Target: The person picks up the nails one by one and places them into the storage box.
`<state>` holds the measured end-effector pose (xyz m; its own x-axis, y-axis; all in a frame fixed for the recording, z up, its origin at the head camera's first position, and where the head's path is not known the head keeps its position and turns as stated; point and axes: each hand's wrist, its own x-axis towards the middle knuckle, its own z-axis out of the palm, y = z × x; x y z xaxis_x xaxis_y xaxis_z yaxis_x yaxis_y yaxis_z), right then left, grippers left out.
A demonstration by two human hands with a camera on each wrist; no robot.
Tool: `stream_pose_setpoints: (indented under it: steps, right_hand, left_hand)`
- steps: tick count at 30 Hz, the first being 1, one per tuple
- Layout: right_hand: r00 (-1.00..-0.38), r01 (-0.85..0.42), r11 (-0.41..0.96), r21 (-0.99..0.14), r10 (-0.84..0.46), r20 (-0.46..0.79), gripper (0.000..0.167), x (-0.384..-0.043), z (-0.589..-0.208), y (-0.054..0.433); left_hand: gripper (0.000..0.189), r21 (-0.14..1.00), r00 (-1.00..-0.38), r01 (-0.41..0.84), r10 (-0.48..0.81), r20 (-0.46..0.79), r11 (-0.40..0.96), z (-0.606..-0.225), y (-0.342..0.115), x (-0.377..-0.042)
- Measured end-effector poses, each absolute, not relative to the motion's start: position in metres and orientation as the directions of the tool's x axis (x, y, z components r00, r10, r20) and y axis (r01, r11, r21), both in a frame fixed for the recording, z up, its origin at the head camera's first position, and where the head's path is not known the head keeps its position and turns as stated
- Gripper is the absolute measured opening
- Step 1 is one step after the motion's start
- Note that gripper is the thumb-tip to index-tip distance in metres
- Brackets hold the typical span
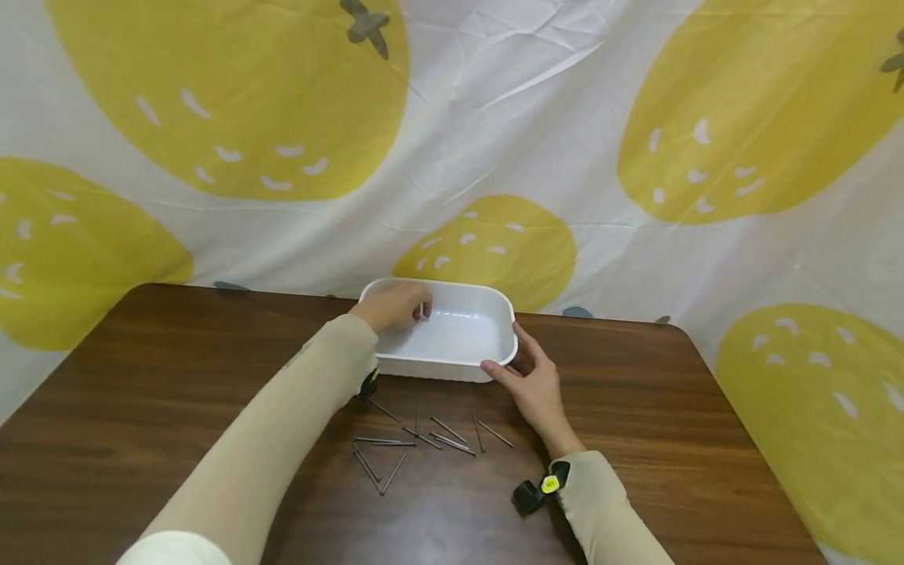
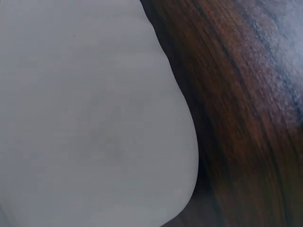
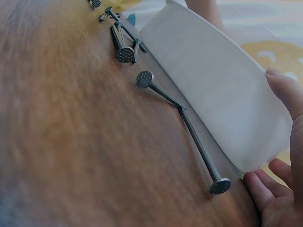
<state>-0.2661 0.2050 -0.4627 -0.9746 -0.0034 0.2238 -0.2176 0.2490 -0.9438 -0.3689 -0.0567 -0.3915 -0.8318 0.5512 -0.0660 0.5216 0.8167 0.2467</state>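
A white rectangular baking dish point(image 1: 455, 333) sits toward the back of the table; its outer wall point(image 2: 99, 113) fills most of the left wrist view. My right hand point(image 1: 534, 384) grips its near right corner, with the thumb on the rim and the fingers against the right wall. My left hand point(image 1: 395, 304) reaches over the dish's left side, fingers bent down into it. Whether those fingertips hold something is hidden. Several long steel nails point(image 1: 452, 443) lie scattered on the table in front of the dish. Two nails point(image 3: 201, 144) with round, patterned heads lie close to its wall.
The brown wooden table point(image 1: 671, 439) spans the lower view. Right behind it hangs a white cloth point(image 1: 494, 118) with big yellow fruit shapes. A black wrist device point(image 1: 540, 488) is strapped to my right wrist, just above the tabletop.
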Motion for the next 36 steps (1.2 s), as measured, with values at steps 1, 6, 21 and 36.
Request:
stream_pose_setpoints:
  steps: [1,6,21,36]
  right_hand:
    - [-0.975,-0.217,0.251,-0.943,-0.002,0.224,0.081,-0.266,-0.463,0.205]
    - [-0.974,-0.217,0.254,-0.942,0.002,0.225,0.081,-0.266,-0.462,0.205]
    - [-0.973,-0.221,0.26,-0.94,0.002,0.23,0.081,-0.265,-0.461,0.199]
    - [-0.974,-0.219,0.256,-0.941,0.002,0.227,0.078,-0.266,-0.46,0.205]
  left_hand:
    - [0.025,0.252,-0.834,0.518,0.548,-0.067,0.818,-0.392,-0.057,-0.369]
    - [0.024,0.262,-0.828,0.528,0.558,-0.054,0.808,-0.394,-0.057,-0.369]
    - [0.025,0.312,-0.84,0.494,0.538,-0.069,0.812,-0.388,-0.061,-0.361]
    - [0.03,0.397,-0.815,0.549,0.577,0.058,0.735,-0.352,-0.054,-0.325]
